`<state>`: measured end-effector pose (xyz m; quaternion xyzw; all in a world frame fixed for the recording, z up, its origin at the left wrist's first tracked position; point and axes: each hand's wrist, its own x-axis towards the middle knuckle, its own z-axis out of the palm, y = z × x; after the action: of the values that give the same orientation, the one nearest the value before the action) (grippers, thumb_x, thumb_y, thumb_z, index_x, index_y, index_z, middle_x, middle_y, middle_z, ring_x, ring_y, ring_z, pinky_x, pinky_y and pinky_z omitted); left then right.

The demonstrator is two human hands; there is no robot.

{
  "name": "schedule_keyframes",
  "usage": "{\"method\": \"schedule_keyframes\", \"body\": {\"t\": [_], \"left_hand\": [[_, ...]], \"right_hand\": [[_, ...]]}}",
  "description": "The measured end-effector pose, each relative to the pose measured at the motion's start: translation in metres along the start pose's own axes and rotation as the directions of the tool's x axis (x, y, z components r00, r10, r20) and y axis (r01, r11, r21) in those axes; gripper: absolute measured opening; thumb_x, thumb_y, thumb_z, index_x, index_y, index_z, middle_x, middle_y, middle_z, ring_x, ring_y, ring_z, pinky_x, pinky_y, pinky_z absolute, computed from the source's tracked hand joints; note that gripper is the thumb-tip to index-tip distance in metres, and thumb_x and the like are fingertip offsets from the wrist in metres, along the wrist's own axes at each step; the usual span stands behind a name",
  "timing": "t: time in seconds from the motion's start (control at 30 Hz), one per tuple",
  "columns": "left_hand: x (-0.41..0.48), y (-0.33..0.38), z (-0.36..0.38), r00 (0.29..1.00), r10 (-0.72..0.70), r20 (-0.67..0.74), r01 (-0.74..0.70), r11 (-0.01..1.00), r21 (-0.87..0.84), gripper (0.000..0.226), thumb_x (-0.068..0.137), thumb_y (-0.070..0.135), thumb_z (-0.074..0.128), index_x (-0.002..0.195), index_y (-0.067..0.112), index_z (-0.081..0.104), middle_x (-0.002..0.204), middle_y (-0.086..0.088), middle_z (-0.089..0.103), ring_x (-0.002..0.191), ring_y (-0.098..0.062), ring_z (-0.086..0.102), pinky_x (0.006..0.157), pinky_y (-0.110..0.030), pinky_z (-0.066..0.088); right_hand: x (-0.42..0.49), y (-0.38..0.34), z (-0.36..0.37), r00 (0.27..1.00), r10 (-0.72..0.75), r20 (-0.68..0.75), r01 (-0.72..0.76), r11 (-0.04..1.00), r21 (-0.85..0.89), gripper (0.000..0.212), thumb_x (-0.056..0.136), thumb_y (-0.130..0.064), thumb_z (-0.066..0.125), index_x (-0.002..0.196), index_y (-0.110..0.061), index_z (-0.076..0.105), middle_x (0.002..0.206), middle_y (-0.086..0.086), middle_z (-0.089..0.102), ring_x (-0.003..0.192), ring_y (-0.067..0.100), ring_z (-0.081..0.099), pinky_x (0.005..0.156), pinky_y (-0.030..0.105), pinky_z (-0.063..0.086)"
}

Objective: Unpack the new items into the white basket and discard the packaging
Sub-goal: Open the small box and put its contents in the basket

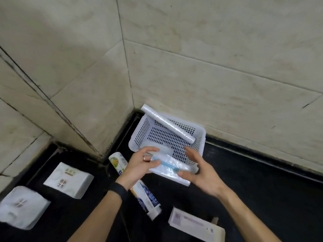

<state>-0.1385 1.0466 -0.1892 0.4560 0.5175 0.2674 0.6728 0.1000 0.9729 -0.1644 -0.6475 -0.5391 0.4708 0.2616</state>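
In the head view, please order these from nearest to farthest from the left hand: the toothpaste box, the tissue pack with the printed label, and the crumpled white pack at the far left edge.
Measured from the left hand:
1. Toothpaste box, just below the wrist.
2. Tissue pack, on the dark floor to the left.
3. Crumpled white pack, at the far left edge, blurred.

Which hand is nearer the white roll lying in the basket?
Right. The right hand sits just below the near end of the white roll, at the white basket's front; the left hand is farther off, to its lower left.
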Motion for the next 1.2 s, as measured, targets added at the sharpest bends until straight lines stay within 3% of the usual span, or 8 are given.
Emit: {"method": "schedule_keyframes", "body": {"t": [0.07,0.2,0.37,0.47,0.6,0.73,0.93,1.2], "left_hand": [[0.013,0.004,-0.002,0.999,0.028,0.022,-0.028,0.999,0.021,0.034,0.079,0.012,0.080,0.106,0.030,0.069,0.087,0.003,0.072,0.092,-0.022,0.070,0.087,-0.046,0.057],[0.036,0.007,-0.006,0.997,0.060,0.040,-0.060,0.998,0.002,0.034,0.077,0.015,0.082,0.104,0.032,0.069,0.110,-0.005,0.070,0.106,-0.024,0.067,0.090,-0.047,0.056],[0.056,0.003,-0.010,0.998,0.044,0.049,-0.044,0.999,-0.005,0.040,0.081,0.019,0.080,0.114,0.032,0.064,0.116,0.002,0.068,0.110,-0.018,0.064,0.092,-0.036,0.055],[0.065,-0.005,-0.018,0.983,0.170,-0.074,-0.155,0.972,0.180,0.043,0.084,0.034,0.075,0.123,0.037,0.056,0.129,0.018,0.055,0.122,-0.006,0.051,0.102,-0.025,0.043],[0.081,-0.030,-0.039,0.907,0.381,-0.181,-0.096,0.604,0.791,0.068,0.096,0.044,0.051,0.154,0.026,0.022,0.163,0.003,0.013,0.150,-0.018,0.007,0.121,-0.036,0.011],[0.093,-0.058,-0.045,0.950,0.270,-0.155,0.015,0.459,0.888,0.073,0.098,0.054,0.026,0.154,0.029,-0.014,0.159,0.006,-0.030,0.149,-0.018,-0.019,0.121,-0.046,-0.005],[0.096,-0.062,-0.046,0.941,0.300,-0.157,0.014,0.429,0.903,0.073,0.095,0.052,0.026,0.153,0.037,-0.015,0.161,0.005,-0.026,0.150,-0.021,-0.013,0.119,-0.051,0.001],[0.096,-0.064,-0.045,0.932,0.326,-0.159,0.002,0.434,0.901,0.070,0.092,0.050,0.028,0.156,0.036,0.002,0.164,0.001,-0.013,0.151,-0.026,-0.001,0.118,-0.054,0.008]], "right_hand": [[0.017,-0.014,0.002,0.996,-0.045,0.083,0.052,0.995,-0.084,0.069,0.087,-0.033,0.076,0.144,-0.050,0.039,0.138,-0.031,0.049,0.128,-0.016,0.043,0.103,0.005,0.035],[0.044,-0.022,0.005,0.996,-0.062,0.063,0.075,0.971,-0.227,0.043,0.095,-0.023,0.065,0.133,-0.040,0.055,0.129,-0.025,0.058,0.117,-0.002,0.057,0.102,0.021,0.044],[0.070,-0.013,0.009,0.997,-0.054,0.062,0.069,0.960,-0.270,0.039,0.095,-0.016,0.064,0.124,-0.041,0.059,0.115,-0.033,0.058,0.106,-0.014,0.055,0.094,0.006,0.039],[0.091,-0.005,0.005,0.999,0.008,0.038,0.004,0.954,-0.298,0.038,0.094,-0.015,0.064,0.127,-0.036,0.060,0.104,-0.033,0.056,0.102,-0.003,0.058,0.097,0.018,0.045],[0.122,0.007,-0.006,0.996,0.091,0.016,-0.081,0.940,-0.333,0.038,0.095,-0.019,0.062,0.126,-0.041,0.057,0.112,-0.013,0.061,0.101,0.012,0.061,0.094,0.032,0.051],[0.147,0.020,-0.003,0.982,0.159,0.098,-0.104,0.900,-0.423,0.038,0.096,-0.024,0.063,0.130,-0.040,0.056,0.134,-0.003,0.060,0.119,0.016,0.059,0.104,0.036,0.048],[0.159,0.039,0.022,0.928,0.332,0.170,-0.162,0.770,-0.617,0.041,0.097,-0.025,0.053,0.138,-0.029,0.052,0.137,0.003,0.059,0.121,0.026,0.058,0.106,0.037,0.044],[0.151,0.049,0.042,0.956,0.275,0.105,-0.117,0.681,-0.723,0.052,0.097,-0.038,0.048,0.148,-0.032,0.039,0.137,0.009,0.045,0.126,0.029,0.046,0.111,0.046,0.040]]}}
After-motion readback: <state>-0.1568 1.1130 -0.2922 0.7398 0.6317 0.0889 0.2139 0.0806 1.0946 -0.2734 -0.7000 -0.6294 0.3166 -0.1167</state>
